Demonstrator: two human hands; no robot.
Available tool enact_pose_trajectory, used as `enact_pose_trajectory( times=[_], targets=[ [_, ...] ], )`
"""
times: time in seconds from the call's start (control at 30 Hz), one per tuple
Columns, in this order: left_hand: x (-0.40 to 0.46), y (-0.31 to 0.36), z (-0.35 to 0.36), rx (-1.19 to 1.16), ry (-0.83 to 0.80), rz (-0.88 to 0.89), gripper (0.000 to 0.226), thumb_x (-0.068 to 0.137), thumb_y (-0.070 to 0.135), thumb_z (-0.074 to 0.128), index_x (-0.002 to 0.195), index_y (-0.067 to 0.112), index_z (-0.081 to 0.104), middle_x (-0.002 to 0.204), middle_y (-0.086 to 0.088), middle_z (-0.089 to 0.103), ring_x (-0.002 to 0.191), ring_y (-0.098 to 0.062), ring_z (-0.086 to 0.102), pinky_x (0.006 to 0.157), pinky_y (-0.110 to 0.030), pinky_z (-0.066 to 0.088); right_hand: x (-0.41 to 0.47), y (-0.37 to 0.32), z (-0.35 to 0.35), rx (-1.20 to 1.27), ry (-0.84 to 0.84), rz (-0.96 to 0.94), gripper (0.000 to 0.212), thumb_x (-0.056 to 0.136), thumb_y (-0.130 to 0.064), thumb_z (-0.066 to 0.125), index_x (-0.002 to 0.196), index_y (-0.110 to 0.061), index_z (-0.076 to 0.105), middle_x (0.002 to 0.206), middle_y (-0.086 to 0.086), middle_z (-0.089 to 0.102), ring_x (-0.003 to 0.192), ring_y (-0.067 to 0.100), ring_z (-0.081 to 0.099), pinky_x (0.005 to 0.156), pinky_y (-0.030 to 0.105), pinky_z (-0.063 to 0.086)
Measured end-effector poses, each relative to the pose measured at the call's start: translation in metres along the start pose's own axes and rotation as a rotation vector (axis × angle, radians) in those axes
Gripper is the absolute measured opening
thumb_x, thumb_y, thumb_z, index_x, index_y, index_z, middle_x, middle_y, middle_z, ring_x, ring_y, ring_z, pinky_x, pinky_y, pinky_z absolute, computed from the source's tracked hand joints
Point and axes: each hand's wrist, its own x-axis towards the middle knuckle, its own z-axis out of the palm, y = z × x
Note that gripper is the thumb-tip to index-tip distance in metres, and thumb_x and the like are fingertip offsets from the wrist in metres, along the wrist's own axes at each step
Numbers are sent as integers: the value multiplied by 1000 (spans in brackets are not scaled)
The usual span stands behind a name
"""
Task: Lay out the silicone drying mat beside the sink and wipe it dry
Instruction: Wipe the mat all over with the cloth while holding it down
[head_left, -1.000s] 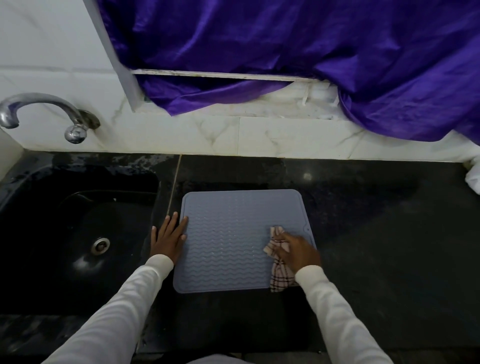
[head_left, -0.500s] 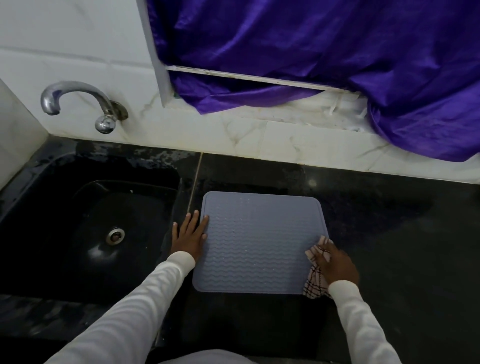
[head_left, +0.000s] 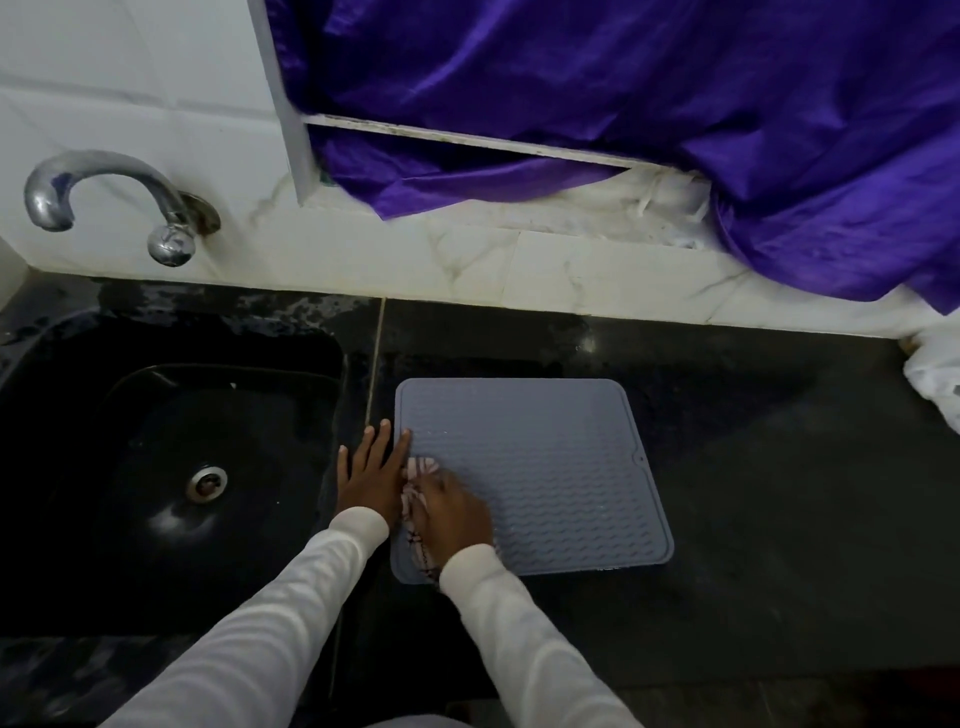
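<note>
The grey mat (head_left: 540, 478) lies flat just right of the sink (head_left: 171, 467). The left hand (head_left: 371, 475) presses flat on the mat's sink-side edge; beside it the right hand (head_left: 452, 514) apparently bunches the checked cloth (head_left: 415, 499). Bare counter (head_left: 805, 493) lies beyond the mat.

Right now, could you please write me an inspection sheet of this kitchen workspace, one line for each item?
Surface: black stone counter, wet patches behind the sink.
Job's things: grey silicone drying mat flat on the counter, right of the sink; checked cloth on its left part.
Clutter: white bundle at the right edge.
Hands: left hand flat at the mat's left edge; right hand presses the cloth.
Cables: nothing seen.
Surroundings: chrome tap, white tiled wall, purple cloth.
</note>
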Motion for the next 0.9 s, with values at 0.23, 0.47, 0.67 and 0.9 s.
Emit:
enact_pose_trajectory(
  times=[0.23, 0.47, 0.67, 0.9],
  targets=[
    [-1, -1, -5, -31, -12, 18, 58, 101, 38, 21, 149, 35, -12, 158, 3, -18, 145, -19, -16, 116, -50, -9, -7, 47, -13, -164, 50, 55, 48, 92, -43, 52, 137, -28, 48, 106, 16, 63, 75, 38, 66, 61, 44, 53],
    [-3, -1, -4, -31, -2, 28, 58, 102, 37, 21, 148, 34, -13, 158, 2, -17, 145, -20, -16, 116, -50, -9, -18, 122, -70, -123, 43, 287, 48, 92, -49, 48, 137, -34, 44, 122, 9, 59, 104, 31, 61, 84, 39, 48],
    [-3, 0, -6, -18, -2, 26, 58, 101, 37, 22, 149, 34, -11, 159, 2, -16, 146, -21, -14, 116, -50, -9, -24, 170, -97, -86, 45, 412, 47, 90, -49, 53, 135, -35, 47, 123, 9, 59, 107, 31, 60, 86, 37, 47],
    [-2, 1, -3, -4, 13, 10, 58, 101, 38, 20, 148, 37, -13, 158, 3, -18, 145, -19, -16, 116, -49, -10, -32, 227, -127, 20, 61, 559, 47, 88, -53, 55, 134, -44, 46, 127, 8, 61, 110, 32, 60, 91, 36, 46]
  ],
)
